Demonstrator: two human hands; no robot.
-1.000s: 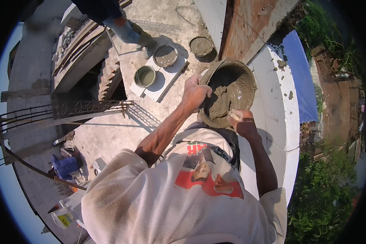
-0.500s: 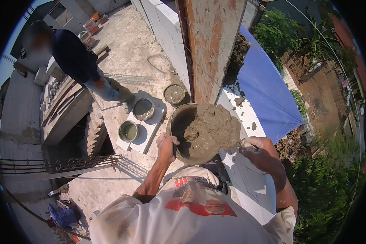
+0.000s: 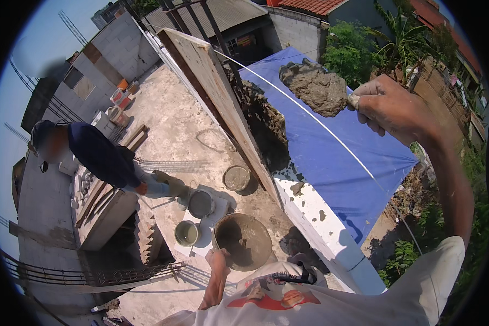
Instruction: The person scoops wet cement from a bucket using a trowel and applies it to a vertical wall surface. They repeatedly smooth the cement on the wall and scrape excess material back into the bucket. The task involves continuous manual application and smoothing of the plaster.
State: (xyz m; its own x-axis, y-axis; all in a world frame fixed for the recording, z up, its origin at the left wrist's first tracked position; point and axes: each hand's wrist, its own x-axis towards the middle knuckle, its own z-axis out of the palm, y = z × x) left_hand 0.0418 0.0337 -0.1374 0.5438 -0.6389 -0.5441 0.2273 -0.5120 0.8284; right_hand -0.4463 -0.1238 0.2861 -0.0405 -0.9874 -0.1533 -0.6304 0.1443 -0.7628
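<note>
My left hand grips the rim of a round mortar bucket at my waist. Wet grey mortar coats its inside, and a dark hollow shows there. Raised high on the right, my right hand is closed round the handle of a trowel. A thick heap of mortar hides the trowel's blade. To the left of that load stands a tall wooden board, with rough mortar or concrete along its right side.
A white block wall with mortar spatters runs below the board, beside a blue tarp. Buckets stand on the floor ahead. A person in dark clothing bends at the left near an opening with steps. A pale line crosses the tarp.
My right hand has swung up and away from the bucket, lifting a trowel load of mortar. The bucket sits lower in view, still in my left hand. The view has tilted up.
</note>
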